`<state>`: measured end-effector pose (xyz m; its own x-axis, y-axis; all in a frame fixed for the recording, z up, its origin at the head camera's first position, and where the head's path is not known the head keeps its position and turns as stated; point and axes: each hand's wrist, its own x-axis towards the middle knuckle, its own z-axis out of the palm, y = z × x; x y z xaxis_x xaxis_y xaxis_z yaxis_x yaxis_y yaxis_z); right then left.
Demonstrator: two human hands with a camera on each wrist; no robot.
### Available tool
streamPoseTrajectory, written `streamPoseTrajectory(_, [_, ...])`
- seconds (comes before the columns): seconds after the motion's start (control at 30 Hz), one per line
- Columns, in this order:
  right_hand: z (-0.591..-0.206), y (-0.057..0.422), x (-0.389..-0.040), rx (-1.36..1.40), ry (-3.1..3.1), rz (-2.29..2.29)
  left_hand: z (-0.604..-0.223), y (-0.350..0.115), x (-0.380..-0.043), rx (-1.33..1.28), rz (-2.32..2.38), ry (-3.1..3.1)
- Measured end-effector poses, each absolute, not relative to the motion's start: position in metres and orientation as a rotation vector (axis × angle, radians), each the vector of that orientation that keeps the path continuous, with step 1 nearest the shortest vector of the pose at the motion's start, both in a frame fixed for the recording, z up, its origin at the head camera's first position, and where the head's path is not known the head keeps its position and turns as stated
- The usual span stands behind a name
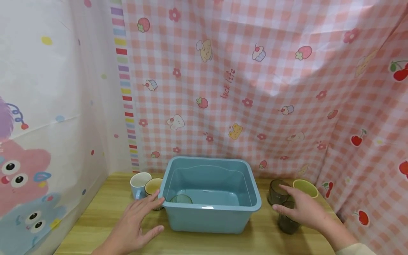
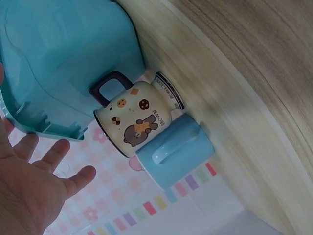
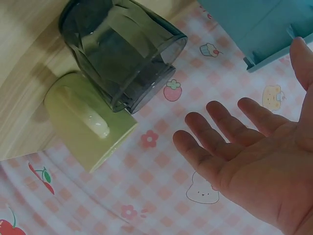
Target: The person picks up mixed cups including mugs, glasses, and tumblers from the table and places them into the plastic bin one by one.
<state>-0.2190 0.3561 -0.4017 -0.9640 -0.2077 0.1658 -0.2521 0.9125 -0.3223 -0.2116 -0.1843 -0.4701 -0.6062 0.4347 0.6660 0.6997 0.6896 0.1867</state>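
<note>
A blue plastic basin [image 1: 207, 219] stands on the table, and a greenish clear glass [image 1: 181, 199] is inside at its left end. My left hand [image 1: 135, 221] is spread, fingertips right by the basin's left rim. Beyond it are a light blue mug [image 2: 176, 152] and a cream mug [image 2: 139, 117] with a bear print and dark handle. On the other side, my right hand [image 1: 302, 209] hovers with loose, extended fingers over two dark clear glasses [image 1: 288, 226], holding nothing. Just behind them stands a yellow-green mug [image 3: 88, 125].
A wooden-look table [image 1: 98, 212] carries everything. Pink checked cloth [image 1: 223, 117] hangs close behind the basin and along the right side, and a white printed cloth [image 1: 63, 81] hangs on the left.
</note>
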Motion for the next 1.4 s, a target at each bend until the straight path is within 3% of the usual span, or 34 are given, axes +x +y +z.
streamPoseTrajectory(1.4, [-0.434, 0.357, -0.214, 0.291, -3.075, 0.279, -0.472, -0.184, -0.211, -0.845, -0.609, -2.342])
